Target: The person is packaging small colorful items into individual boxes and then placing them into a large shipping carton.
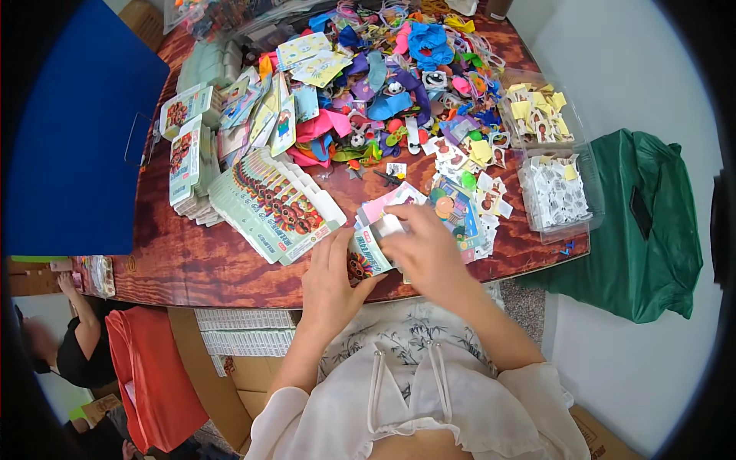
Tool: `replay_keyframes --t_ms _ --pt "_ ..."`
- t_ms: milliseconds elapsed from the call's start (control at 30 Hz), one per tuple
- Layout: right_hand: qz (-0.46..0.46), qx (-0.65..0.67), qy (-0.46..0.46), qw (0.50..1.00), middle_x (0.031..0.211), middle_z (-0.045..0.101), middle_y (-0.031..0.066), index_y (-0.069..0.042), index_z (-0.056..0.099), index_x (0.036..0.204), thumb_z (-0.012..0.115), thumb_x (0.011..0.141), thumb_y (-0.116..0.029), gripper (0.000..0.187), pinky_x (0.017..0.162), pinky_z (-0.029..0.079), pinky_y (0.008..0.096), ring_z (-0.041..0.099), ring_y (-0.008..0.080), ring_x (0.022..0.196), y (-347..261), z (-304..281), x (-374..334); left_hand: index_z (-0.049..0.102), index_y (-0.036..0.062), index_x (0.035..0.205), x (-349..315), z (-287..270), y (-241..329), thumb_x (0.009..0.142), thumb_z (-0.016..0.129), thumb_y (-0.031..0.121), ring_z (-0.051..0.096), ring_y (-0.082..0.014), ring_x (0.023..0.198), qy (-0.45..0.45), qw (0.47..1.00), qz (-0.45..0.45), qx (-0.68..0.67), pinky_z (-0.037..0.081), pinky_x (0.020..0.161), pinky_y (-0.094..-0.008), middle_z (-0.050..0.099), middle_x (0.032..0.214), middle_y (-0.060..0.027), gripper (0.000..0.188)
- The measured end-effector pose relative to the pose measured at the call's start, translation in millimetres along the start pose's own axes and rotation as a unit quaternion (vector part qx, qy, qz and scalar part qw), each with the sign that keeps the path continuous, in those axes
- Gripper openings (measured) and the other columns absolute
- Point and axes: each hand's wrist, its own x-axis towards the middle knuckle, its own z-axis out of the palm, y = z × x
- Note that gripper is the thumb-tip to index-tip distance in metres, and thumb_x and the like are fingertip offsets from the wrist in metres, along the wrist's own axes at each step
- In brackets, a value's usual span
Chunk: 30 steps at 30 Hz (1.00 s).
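Note:
My left hand [328,284] grips a small printed carton [365,259] near the table's front edge, thumb below and fingers along its side. At the carton's white upper end, the curled fingers of my right hand [428,249] press against it, slightly blurred. Whether those fingers also hold something small is hidden. Just left of my hands, a fan of flat cartons [264,203] with the same colourful print overlaps on the wood-patterned table. Beyond the right hand lie a blue picture card [458,208] and a pink card [395,201].
Colourful small toys [395,96] heap across the back. Stacked cartons [184,172] stand at left. Clear trays hold yellow-and-white pieces [540,115] and white packets [556,192] at right. A green bag [644,230] hangs beside the table; a co-worker [77,345] is at lower left.

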Motion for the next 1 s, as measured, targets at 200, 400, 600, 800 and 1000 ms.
replay_keyframes --t_ms 200,400,600,800,1000 --pt "0.106 -0.155 0.045 0.981 0.099 0.057 0.0105 -0.004 0.064 0.093 0.075 0.077 -0.01 0.02 0.082 0.047 0.0411 0.056 0.0308 0.098 60.9 16.9 56.5 0.046 0.0008 0.13 6.6 3.8 1.1 0.068 0.087 0.021 0.055 -0.0377 0.113 -0.038 0.999 -0.004 0.017 0.05 0.088 -0.0455 0.055 0.124 -0.0182 0.078" --pt "0.162 -0.045 0.01 0.986 0.088 0.057 0.0079 -0.005 0.054 0.088 0.077 0.074 -0.005 0.027 0.071 0.046 0.0375 0.06 0.0245 0.084 70.0 17.2 56.1 0.046 -0.0005 0.129 5.7 -2.2 -0.8 0.067 0.087 0.022 0.055 -0.0376 0.113 -0.049 0.998 -0.012 0.023 0.049 0.09 -0.0452 0.056 0.123 -0.0184 0.077" --pt "0.277 0.257 0.099 0.921 0.08 0.06 -0.0007 0.0 0.061 0.098 0.066 0.087 0.003 0.013 0.062 0.045 0.0212 0.056 0.0068 0.069 99.5 -15.2 61.0 0.046 -0.0015 0.129 9.7 -6.2 -2.6 0.067 0.088 0.021 0.055 -0.0377 0.111 -0.041 0.999 0.004 0.009 0.049 0.089 -0.0453 0.056 0.122 -0.0195 0.078" --pt "0.309 0.291 -0.032 0.905 0.079 0.064 0.0013 -0.001 0.062 0.101 0.064 0.089 -0.001 0.012 0.052 0.045 0.0215 0.062 0.0069 0.066 89.5 -12.9 66.4 0.051 0.0003 0.125 11.6 -6.6 -6.7 0.063 0.09 0.021 0.06 -0.0352 0.1 -0.009 1.0 -0.007 0.001 0.05 0.085 -0.0421 0.059 0.112 -0.0173 0.077" --pt "0.349 0.4 -0.031 0.847 0.081 0.069 0.0098 -0.004 0.055 0.108 0.061 0.095 -0.011 0.016 0.047 0.046 0.0221 0.071 0.0144 0.069 92.1 -23.7 63.0 0.051 0.0009 0.125 14.1 -9.2 -2.7 0.064 0.09 0.021 0.06 -0.0344 0.099 -0.015 0.999 -0.026 0.023 0.05 0.083 -0.0419 0.059 0.111 -0.0164 0.074"
